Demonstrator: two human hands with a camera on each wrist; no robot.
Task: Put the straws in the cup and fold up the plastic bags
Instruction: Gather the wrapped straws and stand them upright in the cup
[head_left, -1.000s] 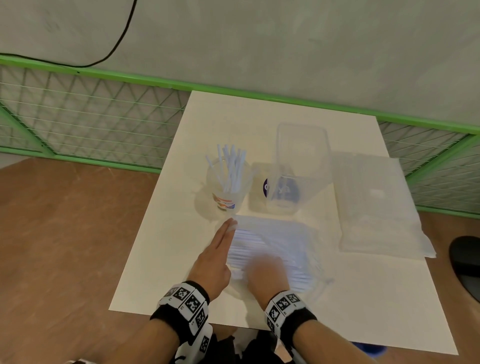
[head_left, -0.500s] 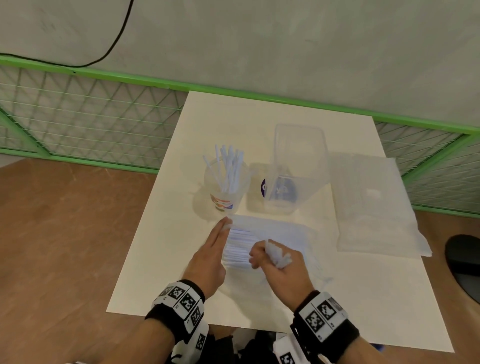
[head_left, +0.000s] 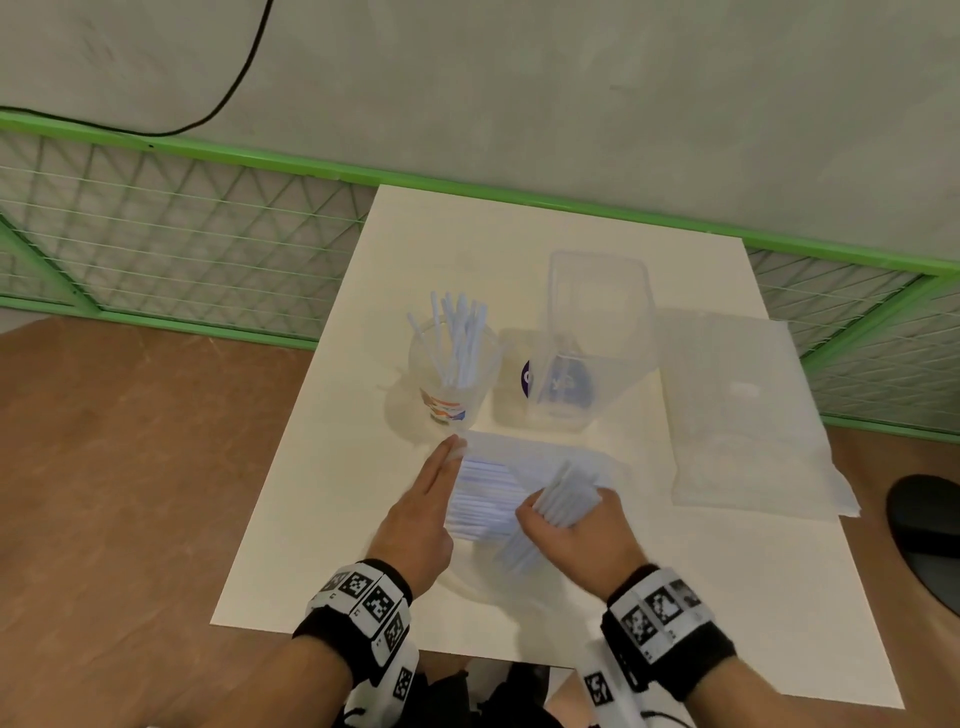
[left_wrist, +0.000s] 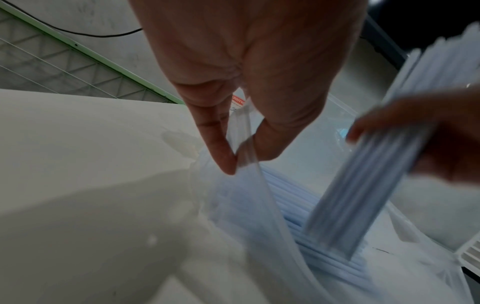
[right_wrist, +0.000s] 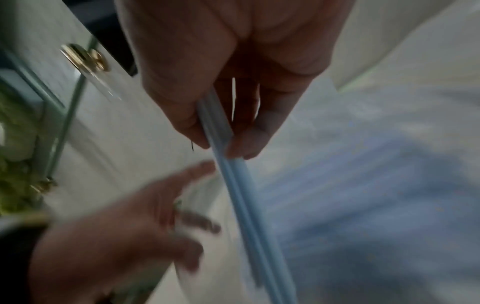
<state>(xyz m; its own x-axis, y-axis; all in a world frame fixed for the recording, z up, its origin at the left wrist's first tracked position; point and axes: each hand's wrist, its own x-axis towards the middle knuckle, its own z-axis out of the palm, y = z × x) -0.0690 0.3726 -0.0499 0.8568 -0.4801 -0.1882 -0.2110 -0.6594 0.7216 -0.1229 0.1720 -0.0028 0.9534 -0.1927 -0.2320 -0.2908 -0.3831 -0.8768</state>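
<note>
Head view: right hand (head_left: 576, 530) grips straws (head_left: 563, 496); left hand (head_left: 426, 504) pinches bag (head_left: 519, 452) edge.

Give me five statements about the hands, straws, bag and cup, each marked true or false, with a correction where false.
1. The right hand grips a bundle of straws. True.
2. The left hand lies flat and holds nothing. False: its thumb and finger pinch the edge of the bag.
3. The cup is empty. False: straws already stand upright in it.
4. More straws still lie in the bag under the hands. True.
5. The clear box stands left of the cup. False: it stands to the cup's right.
</note>
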